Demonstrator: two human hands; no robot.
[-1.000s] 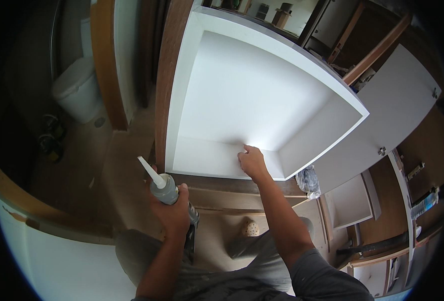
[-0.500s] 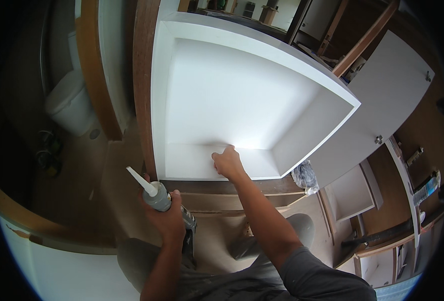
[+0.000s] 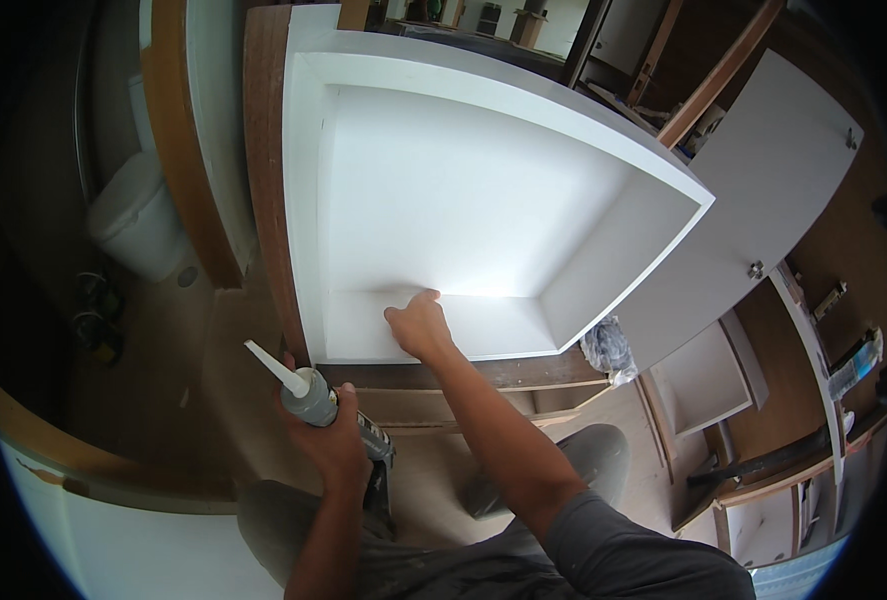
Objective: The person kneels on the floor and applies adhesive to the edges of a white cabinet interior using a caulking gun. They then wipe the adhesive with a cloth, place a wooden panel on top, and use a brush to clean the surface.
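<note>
Your left hand (image 3: pixel 331 437) had fingers curled round the grey sealant tube (image 3: pixel 311 402), just outside the white cabinet (image 3: pixel 473 180). Right hand (image 3: pixel 418 329) had a fingertip by the inside back-bottom seam (image 3: pixel 508 296), couldn't tell if the rest pinched anything.

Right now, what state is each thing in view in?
Sealant cartridge: held, nozzle tilted up-left
Left grip: closed around cartridge
Right grip: index fingertip at inner back seam
White cabinet box: front open
White door panel: hinges fitted
Plastic bag: crumpled
Toilet: lid appears down
</note>
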